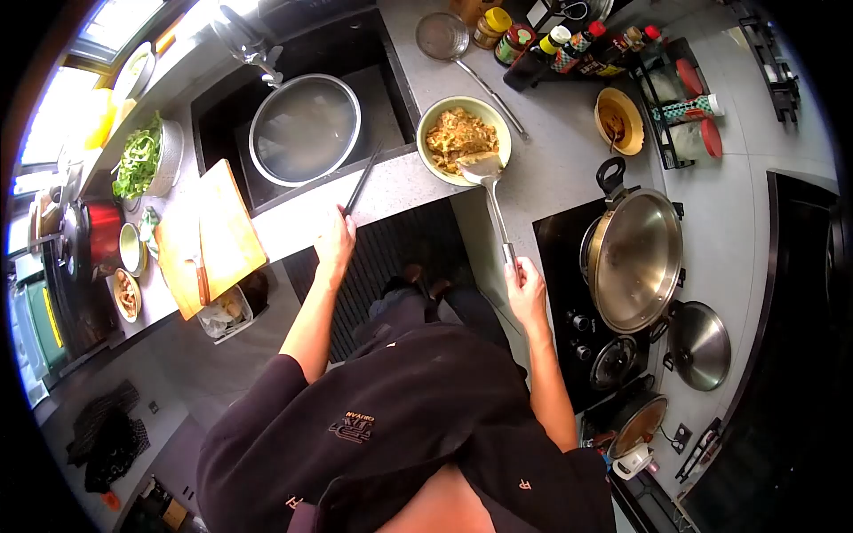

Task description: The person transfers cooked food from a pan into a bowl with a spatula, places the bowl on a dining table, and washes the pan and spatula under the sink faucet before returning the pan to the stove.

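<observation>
My left hand (335, 242) is closed around the dark handle of a pair of chopsticks or similar thin tool (362, 182), which points up toward the sink edge. My right hand (526, 289) grips the handle of a metal spatula (496, 209). The spatula's blade rests in a pale green bowl (425, 158), on the food (458, 133), a yellowish-brown chopped mix. That bowl stands on the counter, right of the sink.
A metal basin (305, 130) sits in the black sink (386, 84). A cutting board (222, 235) with a knife (203, 280) lies left. On the right stand a large steel pan (635, 258), sauce bottles (538, 60) and a smaller bowl (629, 111); a strainer (442, 37) lies behind.
</observation>
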